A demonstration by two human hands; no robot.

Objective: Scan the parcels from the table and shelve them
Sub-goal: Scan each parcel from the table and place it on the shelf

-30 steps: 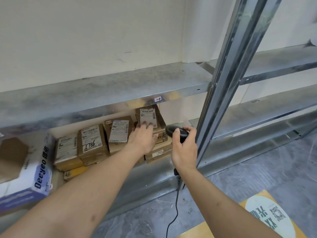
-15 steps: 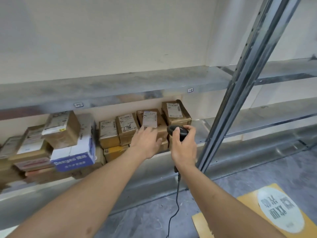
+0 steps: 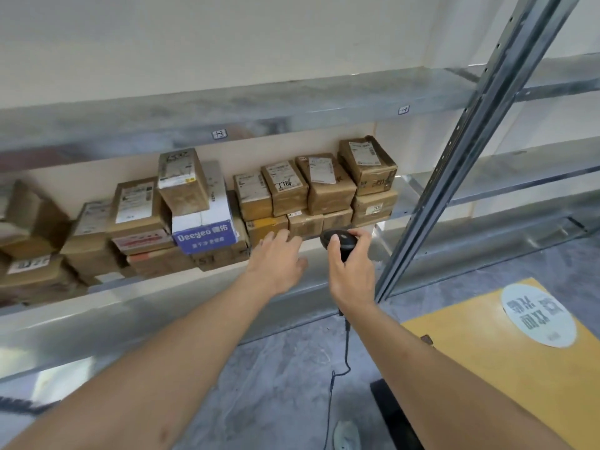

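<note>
Several brown cardboard parcels with white labels stand stacked on the lower metal shelf. The rightmost top parcel leans at the row's end. My left hand hovers in front of the stack with relaxed fingers, holding nothing, just short of the lower boxes. To its right, my right hand grips a black corded barcode scanner, whose head faces the parcels.
A white and blue "Deeyeo" box sits among more parcels to the left. A slanted steel upright bounds the bay on the right. The upper shelf carries nothing in view. A yellow floor mat lies at lower right; the scanner cable hangs down.
My left hand has drawn back off the shelved parcels and dropped lower. The view has pulled away and swung left, showing more of the shelf. My right hand keeps the scanner.
</note>
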